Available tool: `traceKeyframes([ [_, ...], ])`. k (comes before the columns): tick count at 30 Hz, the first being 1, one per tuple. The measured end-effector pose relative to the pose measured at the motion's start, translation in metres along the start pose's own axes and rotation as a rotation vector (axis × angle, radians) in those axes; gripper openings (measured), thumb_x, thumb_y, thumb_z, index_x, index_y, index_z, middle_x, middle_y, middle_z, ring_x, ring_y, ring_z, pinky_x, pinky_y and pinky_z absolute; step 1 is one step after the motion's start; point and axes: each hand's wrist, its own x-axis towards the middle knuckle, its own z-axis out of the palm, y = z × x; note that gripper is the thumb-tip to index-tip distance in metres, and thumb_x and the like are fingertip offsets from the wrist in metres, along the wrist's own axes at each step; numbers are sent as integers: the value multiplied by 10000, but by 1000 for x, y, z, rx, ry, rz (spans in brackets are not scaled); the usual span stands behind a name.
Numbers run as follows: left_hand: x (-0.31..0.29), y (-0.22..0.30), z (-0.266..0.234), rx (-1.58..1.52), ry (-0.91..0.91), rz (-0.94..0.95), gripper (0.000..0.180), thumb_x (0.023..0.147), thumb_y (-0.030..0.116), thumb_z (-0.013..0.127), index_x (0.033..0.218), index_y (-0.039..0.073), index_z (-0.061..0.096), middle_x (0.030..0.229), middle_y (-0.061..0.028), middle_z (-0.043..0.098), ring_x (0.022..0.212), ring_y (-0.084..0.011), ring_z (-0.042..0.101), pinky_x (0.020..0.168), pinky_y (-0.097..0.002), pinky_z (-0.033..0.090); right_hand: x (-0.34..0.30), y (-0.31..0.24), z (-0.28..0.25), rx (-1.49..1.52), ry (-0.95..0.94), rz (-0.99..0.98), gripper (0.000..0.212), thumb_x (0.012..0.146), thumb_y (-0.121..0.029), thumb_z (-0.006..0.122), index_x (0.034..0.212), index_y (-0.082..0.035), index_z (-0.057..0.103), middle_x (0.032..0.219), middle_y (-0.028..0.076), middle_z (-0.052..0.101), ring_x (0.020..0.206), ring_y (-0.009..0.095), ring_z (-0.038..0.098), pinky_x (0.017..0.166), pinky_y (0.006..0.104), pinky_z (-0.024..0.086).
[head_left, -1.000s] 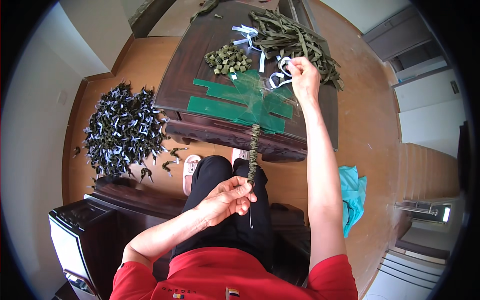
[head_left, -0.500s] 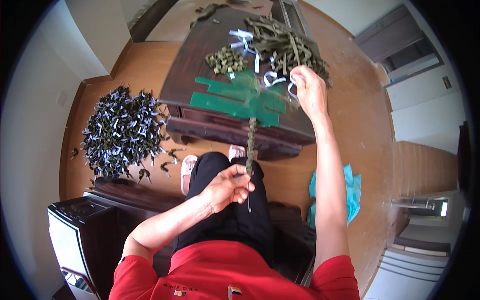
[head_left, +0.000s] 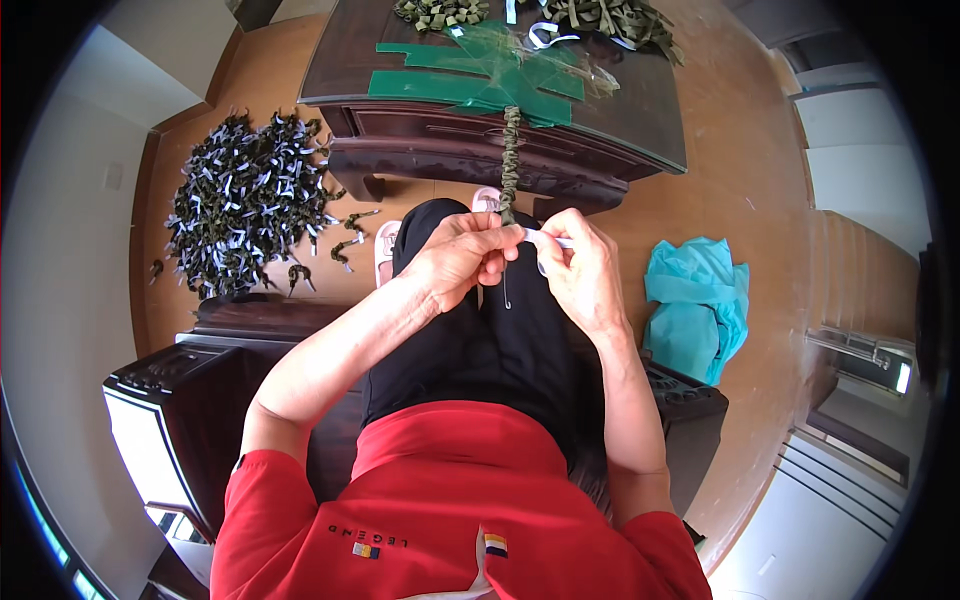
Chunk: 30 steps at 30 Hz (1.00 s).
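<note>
A thin rod with a hooked tip [head_left: 507, 300] hangs down from the table edge, threaded through a column of gathered olive-green fabric strip [head_left: 511, 155]. My left hand [head_left: 450, 258] pinches the column's lower end above my lap, the bare hook sticking out beneath its fingers. Close beside it, my right hand [head_left: 588, 278] is closed on a white ribbon strip [head_left: 535, 236], whose end meets the left fingertips. Green tape [head_left: 470, 85] lies across the tabletop at the column's upper end.
On the dark wooden table [head_left: 640, 120] are small folded olive pieces [head_left: 440, 12], loose olive strips [head_left: 620, 18] and a curled white ribbon [head_left: 550, 37]. A heap of olive-and-white tied pieces [head_left: 245, 200] covers the floor at left. A turquoise bag [head_left: 697, 305] lies at right.
My right hand has come from the table back to my left hand, bringing a white ribbon strip. The left hand still grips the column's lower end. The view has tilted down toward my lap.
</note>
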Motion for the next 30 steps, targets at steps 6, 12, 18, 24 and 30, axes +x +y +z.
traceKeyframes([
  [6,8,-3,11,97,28,4,51,893,69,635,910,27,611,795,-65,621,549,-46,495,497,-148,377,-8,19,0,257,-8,22,55,804,27,607,824,-24,612,717,48,601,599,136,524,564,259,428],
  [12,16,-7,22,54,29,-36,85,917,84,605,956,10,619,795,-55,609,568,-41,482,500,-139,371,-47,36,-4,752,-140,264,30,850,-8,601,858,1,628,726,40,605,641,108,526,603,227,429],
  [18,27,-11,23,44,-7,-38,132,931,96,586,1003,-9,621,783,-45,597,572,-42,469,504,-136,368,-46,46,-6,823,-220,272,87,882,-66,602,870,11,641,731,27,603,664,89,515,627,199,418],
  [24,31,-10,23,34,5,-33,147,929,117,597,974,-20,626,760,-59,610,545,-52,483,495,-154,370,-37,48,-8,794,-321,171,81,870,-74,601,832,-13,637,716,10,583,619,67,457,574,189,369],
  [30,18,-9,27,343,149,-5,168,927,158,612,915,-10,625,692,-52,601,515,-56,476,477,-151,366,-27,43,-15,720,-500,200,76,832,-46,580,763,-21,597,672,-4,548,584,67,415,538,195,336],
])
